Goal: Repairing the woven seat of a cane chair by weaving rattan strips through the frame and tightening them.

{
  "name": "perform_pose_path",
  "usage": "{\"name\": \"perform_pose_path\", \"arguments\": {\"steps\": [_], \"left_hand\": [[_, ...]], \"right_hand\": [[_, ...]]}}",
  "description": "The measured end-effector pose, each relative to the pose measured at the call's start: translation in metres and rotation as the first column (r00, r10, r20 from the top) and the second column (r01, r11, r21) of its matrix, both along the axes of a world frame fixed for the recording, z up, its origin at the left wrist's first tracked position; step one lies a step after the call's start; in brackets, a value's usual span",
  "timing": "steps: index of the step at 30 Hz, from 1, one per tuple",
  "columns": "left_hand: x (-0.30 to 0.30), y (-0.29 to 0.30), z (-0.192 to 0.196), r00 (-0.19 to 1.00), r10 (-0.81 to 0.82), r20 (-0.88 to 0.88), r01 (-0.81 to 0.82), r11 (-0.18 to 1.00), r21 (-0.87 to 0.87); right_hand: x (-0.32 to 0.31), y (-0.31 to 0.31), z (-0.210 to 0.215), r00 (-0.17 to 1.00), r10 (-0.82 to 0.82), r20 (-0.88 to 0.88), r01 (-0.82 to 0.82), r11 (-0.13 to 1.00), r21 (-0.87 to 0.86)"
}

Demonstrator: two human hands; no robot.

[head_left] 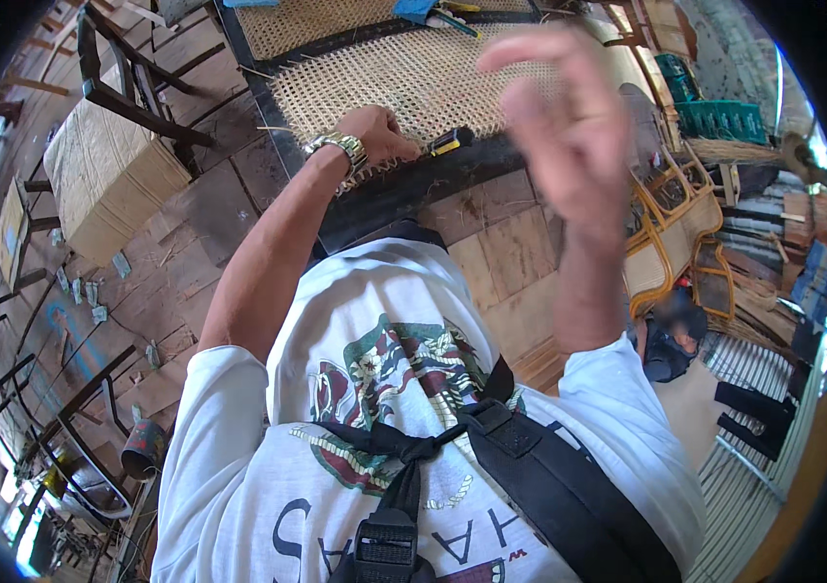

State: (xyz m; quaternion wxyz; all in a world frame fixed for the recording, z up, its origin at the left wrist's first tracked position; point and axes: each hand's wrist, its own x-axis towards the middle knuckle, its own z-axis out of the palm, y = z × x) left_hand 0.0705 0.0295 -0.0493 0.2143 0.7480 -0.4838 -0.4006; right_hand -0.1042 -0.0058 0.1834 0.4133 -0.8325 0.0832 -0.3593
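My left hand (374, 133), with a gold-coloured watch (340, 151) on its wrist, rests at the near edge of a woven cane panel (336, 85). Its fingers are curled down and closed, and what they grip is hidden. Right by the fingertips lies a tool with a yellow and black handle (450, 143). The panel sits in a dark frame (374, 216), with loose cane ends sticking out along its edge. Raised above the right part of the panel, my right hand (578, 126) is smeared by motion. Its index finger and thumb look bent; whether they hold a thin strand cannot be seen.
Beyond the panel lie a green-handled tool (457, 24) and a blue cloth (415, 10). A cardboard-covered block (117, 160) and a dark chair frame (136, 92) stand left. Orange-brown chair frames (675, 243), a green crate (724, 121) and another person (671, 335) are on the right.
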Motion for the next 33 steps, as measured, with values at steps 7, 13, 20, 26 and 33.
{"name": "perform_pose_path", "arguments": {"steps": [7,13,20,26,33], "left_hand": [[0.003,-0.01,-0.042,0.999,-0.022,0.034,0.031,0.956,-0.291],[0.005,0.001,0.003,0.984,0.062,-0.164,-0.05,0.996,0.074],[0.008,-0.002,0.004,0.991,0.048,-0.122,-0.04,0.997,0.068],[-0.005,0.011,0.023,0.981,0.15,-0.123,-0.145,0.988,0.051],[-0.006,0.061,0.061,0.787,0.568,-0.241,-0.606,0.784,-0.133]], "right_hand": [[0.046,-0.026,-0.091,0.819,-0.128,-0.56,-0.016,0.97,-0.244],[-0.018,-0.025,-0.1,0.957,0.066,-0.282,-0.01,0.981,0.195],[-0.029,-0.01,-0.127,0.919,0.052,-0.39,-0.006,0.993,0.118],[0.006,-0.025,-0.096,0.965,-0.248,0.08,0.228,0.953,0.198],[0.108,-0.223,-0.218,0.929,-0.351,0.113,-0.019,0.26,0.965]]}}
